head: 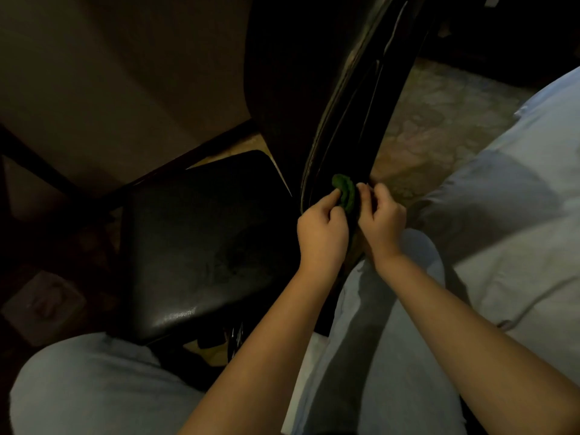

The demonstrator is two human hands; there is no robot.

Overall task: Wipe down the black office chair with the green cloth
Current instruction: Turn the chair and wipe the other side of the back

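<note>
The tall black leather chair backrest point(339, 89) rises in the middle and blocks passage between left and right. Left of it, the room above the flat black padded seat point(201, 246) is open. Right of it, a strip of patterned floor point(439, 127) is open, narrowed by pale blue fabric point(518, 230) and a knee in light jeans point(417, 246)

The office chair's seat point(201, 246) lies left of centre, with the wall point(125, 73) behind it. Its backrest point(345, 105) rises edge-on just right of the seat, and the floor point(445, 114) lies beyond to the right. Against the backrest's lower edge sits the cloth point(345, 193), pinched between the left hand point(321, 233) on its left and the right hand point(381, 221) on its right. One knee point(94, 387) is in front of the seat.
</note>
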